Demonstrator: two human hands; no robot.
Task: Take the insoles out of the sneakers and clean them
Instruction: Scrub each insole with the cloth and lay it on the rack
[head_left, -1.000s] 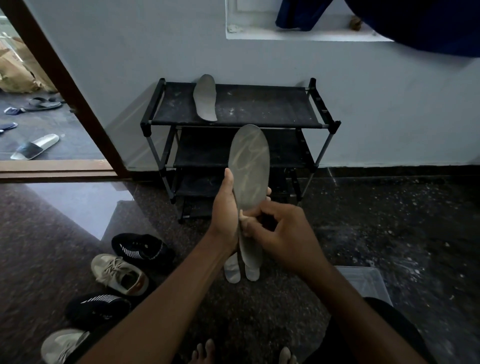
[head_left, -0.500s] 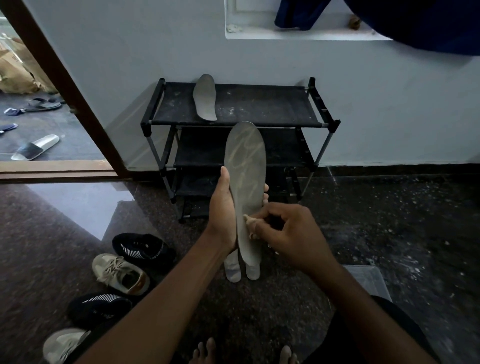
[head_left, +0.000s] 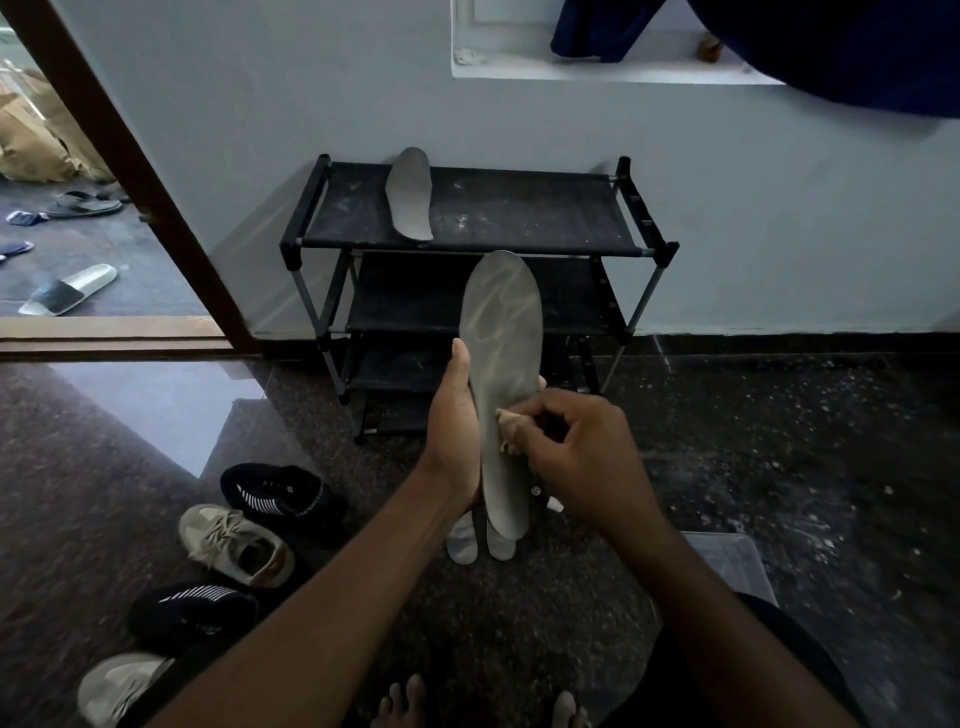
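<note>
Left hand (head_left: 457, 431) is wrapped round the insole (head_left: 501, 332) at its 9 o'clock edge, toe held toward 12 o'clock; a rag (head_left: 506, 423) is pinched by the right hand (head_left: 587, 462) against its middle. Probably light and floppy, so best gripped mid-length.

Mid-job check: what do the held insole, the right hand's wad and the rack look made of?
The held insole: probably foam, matte grey fabric-like face; thin, with pale smeared streaks. The wad: crumpled beige cloth or tissue, cannot tell which; soft folds. The rack: dusty dark fabric-like shelves on grey tubes, probably metal, with black plastic-looking joints.
</note>
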